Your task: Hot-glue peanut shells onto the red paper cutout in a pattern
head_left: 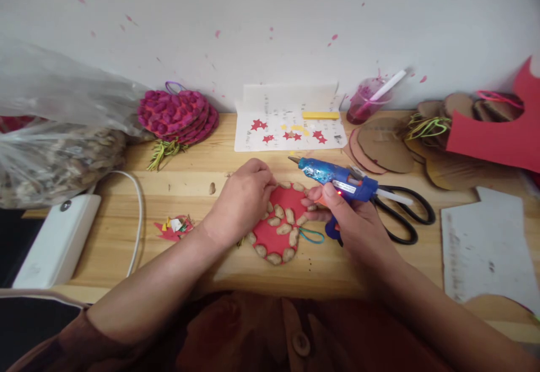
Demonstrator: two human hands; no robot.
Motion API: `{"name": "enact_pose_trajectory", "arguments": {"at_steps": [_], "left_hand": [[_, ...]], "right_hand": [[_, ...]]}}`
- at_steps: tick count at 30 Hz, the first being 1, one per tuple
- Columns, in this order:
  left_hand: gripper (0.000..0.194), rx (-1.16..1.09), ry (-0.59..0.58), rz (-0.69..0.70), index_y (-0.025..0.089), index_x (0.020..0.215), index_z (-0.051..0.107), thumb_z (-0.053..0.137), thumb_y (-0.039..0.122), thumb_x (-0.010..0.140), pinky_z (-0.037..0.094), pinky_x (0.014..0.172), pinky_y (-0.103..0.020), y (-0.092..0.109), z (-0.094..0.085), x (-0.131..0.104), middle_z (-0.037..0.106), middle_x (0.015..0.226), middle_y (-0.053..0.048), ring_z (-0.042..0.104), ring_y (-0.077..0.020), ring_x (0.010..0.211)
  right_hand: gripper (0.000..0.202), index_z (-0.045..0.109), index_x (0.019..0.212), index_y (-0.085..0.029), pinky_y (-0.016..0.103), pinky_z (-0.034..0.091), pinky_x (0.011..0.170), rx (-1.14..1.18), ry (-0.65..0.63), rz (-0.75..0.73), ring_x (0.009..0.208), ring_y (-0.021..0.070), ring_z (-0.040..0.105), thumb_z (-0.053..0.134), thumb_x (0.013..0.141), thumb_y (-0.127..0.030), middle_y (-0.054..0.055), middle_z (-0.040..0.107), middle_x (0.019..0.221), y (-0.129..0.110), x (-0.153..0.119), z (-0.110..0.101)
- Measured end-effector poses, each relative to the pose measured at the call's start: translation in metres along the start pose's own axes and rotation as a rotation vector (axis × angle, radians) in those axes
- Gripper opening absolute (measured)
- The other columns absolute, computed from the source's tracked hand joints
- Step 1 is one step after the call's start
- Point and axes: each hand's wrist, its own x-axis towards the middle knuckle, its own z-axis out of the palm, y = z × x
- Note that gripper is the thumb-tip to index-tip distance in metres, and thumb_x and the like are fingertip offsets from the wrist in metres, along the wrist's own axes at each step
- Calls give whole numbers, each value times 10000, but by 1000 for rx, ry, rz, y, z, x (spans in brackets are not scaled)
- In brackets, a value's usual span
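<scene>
A red gourd-shaped cutout (pixel 270 240) lies on the table, with peanuts in their shells (pixel 284 229) along its rim and across its narrow middle. A teal cord loop (pixel 312 237) sticks out at its right. My left hand (pixel 247 195) is closed at the cutout's upper left edge, its fingertips pinched together; whatever is between them is hidden. In my right hand (pixel 343 214) is a blue hot glue gun (pixel 333 176), gripped by its handle, with a white glue stick (pixel 394 196) out the back. Its nozzle points left, above the table and beyond the cutout.
Black-handled scissors (pixel 411 203) lie behind the glue gun. Cardboard shapes (pixel 382 147) are at the right, a stack of magenta-covered pieces (pixel 177 113) at the back left. A bag of peanuts (pixel 63 152) and a white power bank (pixel 59 240) with a cable stand at the left.
</scene>
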Motion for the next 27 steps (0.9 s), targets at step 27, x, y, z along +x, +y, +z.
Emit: {"name": "enact_pose_trajectory", "arguments": {"at_steps": [27], "left_hand": [[203, -168, -100, -111, 189, 935, 716, 640, 73, 787, 567, 806, -320, -8, -10, 0, 657, 1043, -51, 660, -167, 871]], "right_hand": [[372, 713, 891, -217, 307, 639, 705, -42, 24, -20, 866, 210, 731, 730, 820, -582, 63, 748, 959, -2, -2, 3]]}}
